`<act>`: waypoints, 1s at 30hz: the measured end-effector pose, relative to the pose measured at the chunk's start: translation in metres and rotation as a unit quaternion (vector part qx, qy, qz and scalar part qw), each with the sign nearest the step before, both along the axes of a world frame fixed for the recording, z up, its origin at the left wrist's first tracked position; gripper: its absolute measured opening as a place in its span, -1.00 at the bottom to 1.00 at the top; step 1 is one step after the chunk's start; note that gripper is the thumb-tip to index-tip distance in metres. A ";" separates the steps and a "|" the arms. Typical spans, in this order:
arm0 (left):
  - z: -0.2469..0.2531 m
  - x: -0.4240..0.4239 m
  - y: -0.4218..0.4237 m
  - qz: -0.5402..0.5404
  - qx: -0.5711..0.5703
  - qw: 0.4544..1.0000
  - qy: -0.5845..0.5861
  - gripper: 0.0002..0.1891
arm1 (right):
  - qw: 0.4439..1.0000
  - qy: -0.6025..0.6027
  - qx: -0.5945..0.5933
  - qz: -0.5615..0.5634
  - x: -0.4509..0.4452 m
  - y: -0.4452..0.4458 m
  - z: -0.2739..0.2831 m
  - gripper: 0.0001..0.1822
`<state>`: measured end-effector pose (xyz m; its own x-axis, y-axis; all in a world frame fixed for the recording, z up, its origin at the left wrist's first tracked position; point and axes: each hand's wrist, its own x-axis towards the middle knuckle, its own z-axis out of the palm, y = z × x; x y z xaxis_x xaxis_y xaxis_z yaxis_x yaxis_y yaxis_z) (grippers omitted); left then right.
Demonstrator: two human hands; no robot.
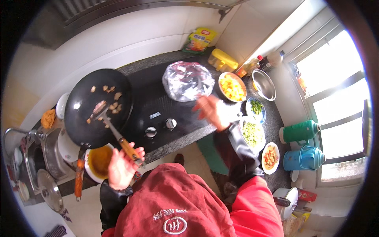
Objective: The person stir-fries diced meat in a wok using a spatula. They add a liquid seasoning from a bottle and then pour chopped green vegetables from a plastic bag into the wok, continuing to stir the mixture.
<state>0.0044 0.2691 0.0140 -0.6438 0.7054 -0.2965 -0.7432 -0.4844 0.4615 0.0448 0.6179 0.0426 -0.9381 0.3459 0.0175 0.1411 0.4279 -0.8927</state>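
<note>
My left hand (123,170) is palm up, with the wooden handle of a metal spatula (115,131) lying across its fingers. The spatula's blade rests in a black wok (81,103), touching pinkish meat (99,107); browned pieces are scattered around it. My right hand (210,112), motion-blurred, has its fingers apart and shows nothing held. It is beside a clear plastic bag (188,81) on the black cooktop (142,103). Nearby are a bowl of orange cubes (232,87), a dish of green pieces (255,107) and a bowl of chopped green vegetable (253,134).
Yellowish-brown liquid fills a bowl (99,163) under the wok's edge, near a sink (53,157) and glass lid (50,189). Rightward are an empty metal bowl (263,85), a dish of chopped red pieces (270,158), two vacuum flasks (299,132) and a lidded pot (287,201).
</note>
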 end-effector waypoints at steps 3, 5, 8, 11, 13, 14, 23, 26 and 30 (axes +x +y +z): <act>0.003 -0.001 0.021 0.032 -0.037 0.999 -0.007 -0.38 | 0.942 0.216 0.082 -0.245 0.002 0.203 -0.077 -0.67; 0.008 -0.002 0.033 0.063 -0.067 0.996 -0.008 -0.41 | 0.885 0.106 0.256 -0.376 0.001 0.306 -0.105 -0.51; 0.034 -0.003 0.047 0.143 -0.178 0.974 -0.006 -0.44 | 0.894 0.120 0.132 -0.412 -0.017 0.360 -0.099 -0.16; 0.035 -0.005 0.043 0.222 -0.185 0.957 -0.003 -0.46 | 0.877 0.132 0.121 -0.445 -0.042 0.396 -0.108 -0.13; 0.036 -0.008 0.043 0.228 -0.156 0.961 -0.019 -0.50 | 0.844 0.105 0.191 -0.490 -0.058 0.414 -0.110 -0.18; 0.036 -0.009 0.045 0.229 -0.160 0.960 -0.018 -0.51 | 0.880 0.099 0.123 -0.447 -0.056 0.423 -0.110 -0.23; 0.039 -0.010 0.061 0.232 -0.186 0.955 -0.005 -0.58 | 0.868 0.284 0.076 -0.400 -0.090 0.459 -0.157 -0.52; 0.038 -0.015 0.065 0.220 -0.188 0.957 0.003 -0.60 | 0.847 0.284 0.129 -0.430 -0.087 0.478 -0.164 -0.51; 0.037 -0.011 0.061 0.233 -0.203 0.951 -0.003 -0.61 | 0.871 0.365 0.053 -0.324 -0.084 0.423 -0.098 -0.52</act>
